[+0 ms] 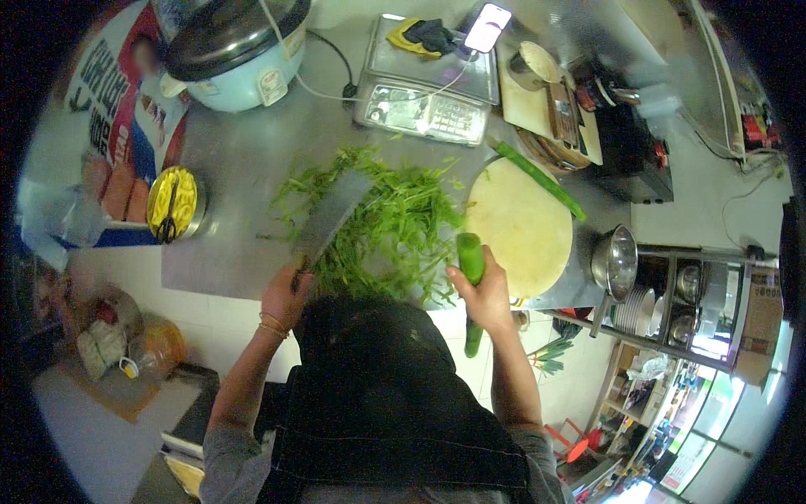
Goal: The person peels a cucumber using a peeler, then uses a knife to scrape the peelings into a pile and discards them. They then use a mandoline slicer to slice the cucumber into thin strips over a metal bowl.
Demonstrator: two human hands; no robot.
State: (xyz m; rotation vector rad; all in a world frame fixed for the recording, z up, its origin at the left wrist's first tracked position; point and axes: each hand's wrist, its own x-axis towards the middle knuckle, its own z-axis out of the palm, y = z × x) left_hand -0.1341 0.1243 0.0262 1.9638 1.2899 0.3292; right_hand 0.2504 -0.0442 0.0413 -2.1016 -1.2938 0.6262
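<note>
My left hand (286, 297) grips the handle of a kitchen cleaver (335, 205), its broad blade slanting up to the right over a heap of green peelings (397, 214). The peelings are spread across the steel worktop (227, 201) in front of me. In my right hand (490, 291) is a long green vegetable (470, 257), perhaps a cucumber. Its blunt upper end points at the heap, and its lower part hangs past the table edge. A round pale cutting board (519, 227) lies beside this hand. Another long green vegetable (541, 179) rests across the board's upper right rim.
Beyond the peelings stand a kitchen scale (423, 110), a lit phone (488, 28) and a large light-blue rice cooker (236, 82). At left is a metal bowl of yellow pieces (176, 195) with black-handled scissors (166, 228). A steel bowl (614, 261) sits at right by stacked plates (633, 310).
</note>
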